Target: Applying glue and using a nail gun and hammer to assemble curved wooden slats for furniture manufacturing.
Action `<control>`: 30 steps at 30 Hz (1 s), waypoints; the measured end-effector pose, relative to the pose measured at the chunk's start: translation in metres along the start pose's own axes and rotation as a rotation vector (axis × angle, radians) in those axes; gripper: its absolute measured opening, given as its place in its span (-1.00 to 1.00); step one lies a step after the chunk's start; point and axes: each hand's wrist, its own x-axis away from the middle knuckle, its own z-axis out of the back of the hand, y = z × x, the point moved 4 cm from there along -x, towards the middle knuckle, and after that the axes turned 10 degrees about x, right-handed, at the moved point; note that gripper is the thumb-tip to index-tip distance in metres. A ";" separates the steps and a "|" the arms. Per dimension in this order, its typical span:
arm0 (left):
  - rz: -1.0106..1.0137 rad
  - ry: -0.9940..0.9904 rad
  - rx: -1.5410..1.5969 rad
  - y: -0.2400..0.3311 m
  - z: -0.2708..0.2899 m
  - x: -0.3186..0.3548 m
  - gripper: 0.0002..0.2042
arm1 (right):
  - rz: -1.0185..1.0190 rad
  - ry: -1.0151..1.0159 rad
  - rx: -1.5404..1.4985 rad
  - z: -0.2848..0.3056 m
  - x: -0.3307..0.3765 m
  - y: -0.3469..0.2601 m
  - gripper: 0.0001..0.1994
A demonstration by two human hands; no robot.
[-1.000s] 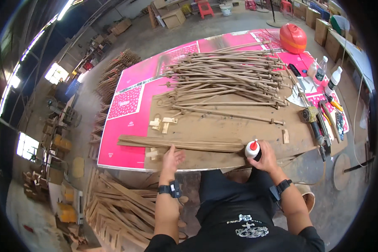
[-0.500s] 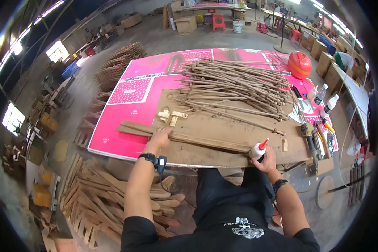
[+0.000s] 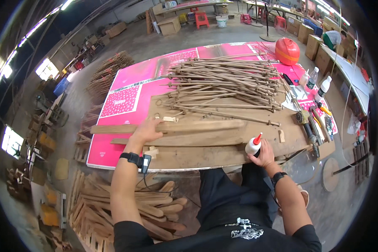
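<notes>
glue bottle (image 3: 253,145): body mostly behind right hand (image 3: 264,154) (grip unclear) | hand tools (image 3: 311,126): too small to tell

White glue bottle (image 3: 253,145), red cap, in right hand (image 3: 265,154). Two clear capped bottles (image 3: 311,78) at table's right. Brown cardboard boxes (image 3: 169,25) on far floor.

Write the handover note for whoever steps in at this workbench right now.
Left hand: flat on the long wooden slats, pressing them onto the brown board.
Right hand: grips the white glue bottle, red nozzle up, at the board's near edge.
Behind the slats: pile of thin wooden rods. Small wood blocks by the left wrist.
Done: slats laid along the board.
Left: no glue visible on them; the nozzle is not yet over the wood.
</notes>
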 end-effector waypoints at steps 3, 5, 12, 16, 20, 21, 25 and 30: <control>0.058 0.075 0.013 0.027 0.017 0.009 -0.44 | -0.006 0.000 -0.015 0.002 -0.001 0.003 -0.31; 0.077 0.094 -0.002 0.037 0.020 0.018 -0.45 | 0.023 0.008 -0.027 0.004 -0.001 0.003 -0.31; 0.083 0.176 0.131 0.042 0.009 0.033 -0.53 | -0.003 0.036 -0.043 0.012 -0.002 0.006 -0.34; 0.228 0.109 0.116 0.058 0.002 0.022 -0.56 | 0.035 0.042 -0.069 0.015 -0.004 0.010 -0.35; 0.334 -0.045 0.630 0.099 -0.005 0.013 -0.63 | 0.064 0.072 -0.113 0.019 -0.005 0.013 -0.38; 0.331 -0.094 0.826 0.113 -0.005 0.011 -0.65 | 0.055 0.094 -0.112 0.021 -0.006 0.014 -0.39; 0.359 -0.179 0.902 0.163 0.007 0.011 -0.70 | 0.047 0.075 -0.118 0.024 -0.007 0.017 -0.40; 0.355 -0.210 0.999 0.201 0.011 -0.005 -0.70 | 0.050 0.095 -0.142 0.028 -0.010 0.022 -0.41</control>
